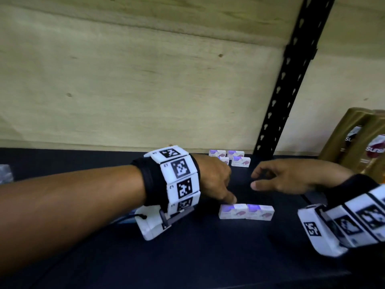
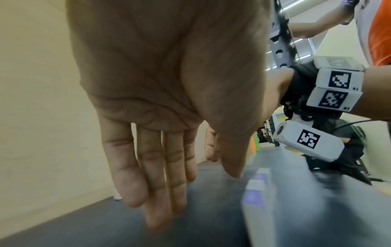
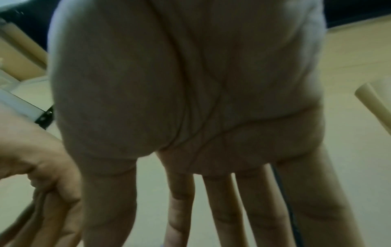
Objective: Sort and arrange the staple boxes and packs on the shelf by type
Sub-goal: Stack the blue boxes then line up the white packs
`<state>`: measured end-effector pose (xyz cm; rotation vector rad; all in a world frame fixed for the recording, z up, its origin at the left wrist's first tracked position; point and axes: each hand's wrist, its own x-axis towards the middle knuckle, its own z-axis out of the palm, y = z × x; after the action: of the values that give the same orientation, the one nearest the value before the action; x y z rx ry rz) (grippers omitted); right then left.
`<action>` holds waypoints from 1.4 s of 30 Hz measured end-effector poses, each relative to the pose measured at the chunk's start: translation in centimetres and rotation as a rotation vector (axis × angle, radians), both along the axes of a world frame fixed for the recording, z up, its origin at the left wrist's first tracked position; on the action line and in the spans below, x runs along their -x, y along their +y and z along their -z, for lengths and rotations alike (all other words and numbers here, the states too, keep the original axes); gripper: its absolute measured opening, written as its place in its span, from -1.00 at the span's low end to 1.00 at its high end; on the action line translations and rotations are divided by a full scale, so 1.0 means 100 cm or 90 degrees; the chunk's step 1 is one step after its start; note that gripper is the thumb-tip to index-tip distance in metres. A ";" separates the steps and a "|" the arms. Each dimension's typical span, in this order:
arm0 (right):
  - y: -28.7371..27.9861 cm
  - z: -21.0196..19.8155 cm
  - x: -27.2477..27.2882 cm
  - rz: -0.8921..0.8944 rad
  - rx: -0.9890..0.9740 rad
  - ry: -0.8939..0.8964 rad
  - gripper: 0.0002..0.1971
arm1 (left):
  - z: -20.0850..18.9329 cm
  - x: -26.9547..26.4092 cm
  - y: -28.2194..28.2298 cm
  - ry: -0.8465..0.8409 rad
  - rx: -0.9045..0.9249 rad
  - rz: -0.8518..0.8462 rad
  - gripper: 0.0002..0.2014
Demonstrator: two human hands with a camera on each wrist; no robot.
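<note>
Two white-and-purple staple boxes (image 1: 246,212) lie side by side near the front of the dark shelf (image 1: 187,257); they show blurred in the left wrist view as staple boxes (image 2: 257,197). My left hand (image 1: 218,182) hovers just behind them, its thumb tip touching the top edge of the left box; its fingers (image 2: 160,183) are straight and hold nothing. My right hand (image 1: 279,178) hangs above the shelf behind the right box, fingers (image 3: 222,208) straight and spread, empty. Several more staple boxes (image 1: 230,158) stand grouped at the back by the wall.
A black perforated upright (image 1: 291,76) rises at the back right, next to the far boxes. Gold shampoo packs (image 1: 358,142) stand on the right. A plywood back wall (image 1: 125,80) closes the shelf. Something clear-wrapped (image 1: 5,174) lies at the far left.
</note>
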<state>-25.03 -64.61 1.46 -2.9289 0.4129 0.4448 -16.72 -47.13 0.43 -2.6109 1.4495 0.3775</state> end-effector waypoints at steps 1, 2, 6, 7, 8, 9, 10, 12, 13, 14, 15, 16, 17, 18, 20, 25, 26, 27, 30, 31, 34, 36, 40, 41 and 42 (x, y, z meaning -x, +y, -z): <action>-0.004 -0.003 -0.008 0.004 0.000 -0.009 -0.66 | -0.003 -0.007 -0.001 -0.017 0.013 -0.004 -0.52; -0.009 -0.006 -0.018 0.009 -0.004 -0.015 -0.69 | -0.006 -0.015 -0.003 -0.037 0.026 -0.009 -0.55; -0.035 -0.009 -0.058 0.026 0.022 -0.030 -0.79 | -0.015 -0.046 -0.011 -0.096 0.067 -0.023 -0.65; -0.041 -0.008 -0.067 0.026 0.033 -0.034 -0.81 | -0.016 -0.055 -0.014 -0.113 0.070 -0.023 -0.66; -0.045 -0.007 -0.074 0.025 0.038 -0.038 -0.81 | -0.016 -0.062 -0.017 -0.129 0.070 -0.023 -0.66; -0.048 -0.007 -0.082 0.024 0.039 -0.040 -0.80 | -0.016 -0.070 -0.019 -0.143 0.065 -0.021 -0.65; -0.050 -0.006 -0.087 0.021 0.042 -0.039 -0.78 | -0.014 -0.076 -0.022 -0.154 0.058 -0.019 -0.63; -0.052 -0.003 -0.098 0.014 0.061 -0.036 -0.74 | -0.010 -0.089 -0.027 -0.173 0.053 -0.012 -0.61; -0.052 0.000 -0.102 0.012 0.071 -0.033 -0.71 | -0.008 -0.094 -0.029 -0.176 0.055 -0.009 -0.60; -0.053 0.001 -0.108 0.011 0.076 -0.029 -0.70 | -0.007 -0.099 -0.031 -0.173 0.056 -0.007 -0.60; -0.053 0.003 -0.112 0.013 0.076 -0.024 -0.70 | -0.005 -0.104 -0.033 -0.164 0.056 -0.009 -0.59; -0.052 0.005 -0.115 0.016 0.073 -0.019 -0.70 | -0.004 -0.108 -0.036 -0.156 0.056 -0.010 -0.58; -0.053 0.006 -0.119 0.019 0.070 -0.017 -0.71 | -0.003 -0.112 -0.039 -0.149 0.055 -0.011 -0.57; -0.053 0.006 -0.122 0.020 0.066 -0.015 -0.72 | -0.002 -0.116 -0.041 -0.141 0.054 -0.013 -0.56; -0.053 0.007 -0.127 0.023 0.056 -0.017 -0.75 | 0.000 -0.121 -0.046 -0.128 0.051 -0.016 -0.55; -0.052 0.009 -0.135 0.038 0.055 -0.006 -0.85 | 0.005 -0.127 -0.054 -0.091 0.061 -0.009 -0.59; -0.052 0.010 -0.136 0.040 0.053 0.000 -0.86 | 0.007 -0.127 -0.056 -0.085 0.064 -0.006 -0.59; -0.052 0.010 -0.136 0.042 0.051 0.006 -0.86 | 0.007 -0.126 -0.058 -0.080 0.066 -0.002 -0.60; -0.050 0.008 -0.133 0.038 0.052 0.007 -0.86 | 0.009 -0.122 -0.062 -0.078 0.065 0.013 -0.63; -0.048 0.007 -0.132 0.032 0.057 0.006 -0.86 | 0.009 -0.121 -0.064 -0.082 0.059 0.019 -0.65; -0.043 0.006 -0.126 0.027 0.067 -0.002 -0.87 | 0.009 -0.116 -0.068 -0.099 0.053 0.038 -0.77; -0.041 0.004 -0.122 0.028 0.069 -0.003 -0.86 | 0.007 -0.114 -0.067 -0.094 0.055 0.045 -0.82; -0.031 -0.002 -0.107 0.009 0.081 0.020 -0.91 | 0.001 -0.101 -0.060 -0.061 0.057 0.051 -0.79; -0.027 -0.004 -0.102 0.001 0.085 0.031 -0.91 | 0.000 -0.096 -0.056 -0.057 0.050 0.054 -0.78; -0.023 -0.005 -0.096 -0.007 0.088 0.041 -0.91 | -0.001 -0.091 -0.053 -0.057 0.045 0.063 -0.77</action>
<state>-15.41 -66.94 1.99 -3.0578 0.4526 0.5328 -7.61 -52.41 0.50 -2.5611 1.5809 0.1981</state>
